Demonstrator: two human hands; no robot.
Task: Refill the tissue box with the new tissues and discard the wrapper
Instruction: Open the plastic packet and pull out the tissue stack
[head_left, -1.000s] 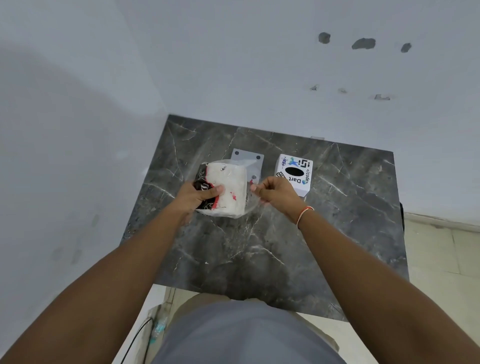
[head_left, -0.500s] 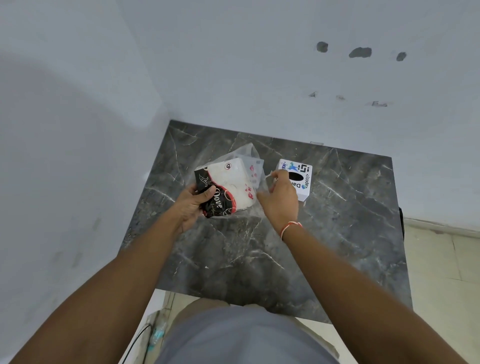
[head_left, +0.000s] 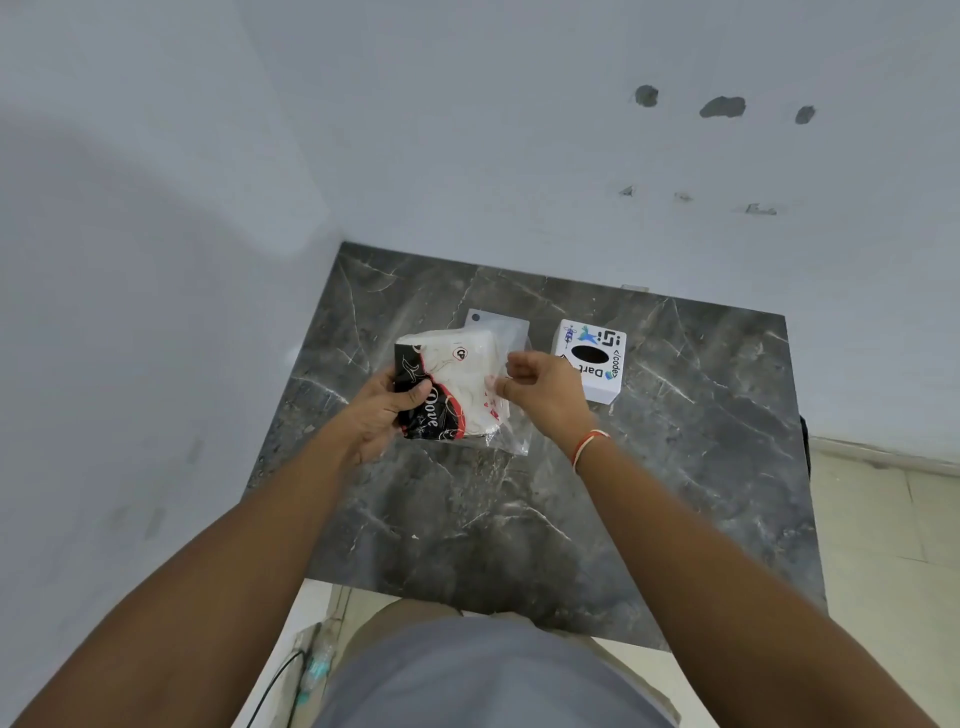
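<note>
A pack of white tissues (head_left: 457, 387) in a clear wrapper with a black and red printed end is held above the dark marble table (head_left: 675, 467). My left hand (head_left: 382, 410) grips the printed end of the pack. My right hand (head_left: 540, 389) pinches the loose clear plastic of the wrapper (head_left: 506, 434) at the pack's right side. The white cube tissue box (head_left: 592, 364), with a black oval opening on top and printed logos, stands on the table just right of my right hand.
A flat pale panel with a dark dot (head_left: 498, 327) lies on the table behind the pack. White walls close the left and the back. Tiled floor (head_left: 883, 519) lies to the right of the table, and a cable (head_left: 275, 680) hangs near the front left corner.
The pack has been tilted and turned between my hands, showing its printed end. My right hand moved from the wrapper's upper edge down to its right side.
</note>
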